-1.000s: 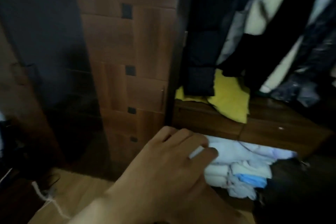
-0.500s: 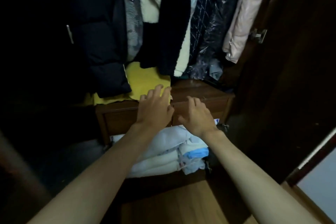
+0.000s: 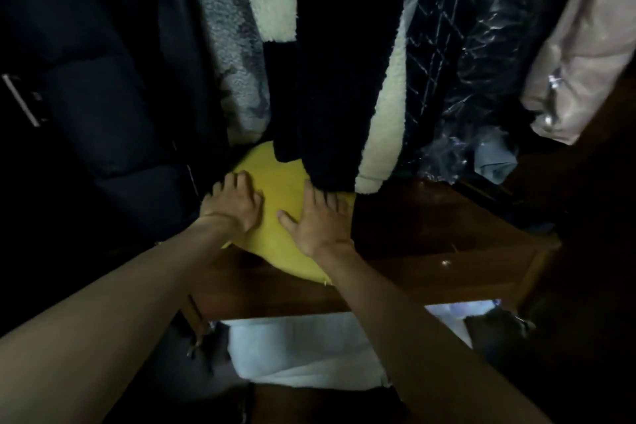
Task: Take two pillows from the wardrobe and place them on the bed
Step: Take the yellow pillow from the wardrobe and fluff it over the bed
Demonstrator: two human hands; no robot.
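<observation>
A yellow pillow (image 3: 280, 193) lies on the wooden shelf (image 3: 430, 237) inside the wardrobe, its far end hidden under hanging coats. My left hand (image 3: 234, 203) rests on the pillow's left edge with fingers spread. On the pillow's right side my right hand (image 3: 318, 220) lies flat, its fingertips slipping under a dark coat hem. Both hands press on the pillow; neither has closed around it. A second pillow is not visible.
Hanging clothes fill the upper view: a dark puffer jacket (image 3: 103, 79), a black coat with cream fleece lining (image 3: 344, 62), plastic-covered garments (image 3: 481, 62) and a beige jacket (image 3: 581, 55). Folded white bedding (image 3: 303, 351) lies in the compartment below the shelf.
Both hands moved forward and up from the shelf's front edge onto the yellow pillow. The camera has come closer to the wardrobe.
</observation>
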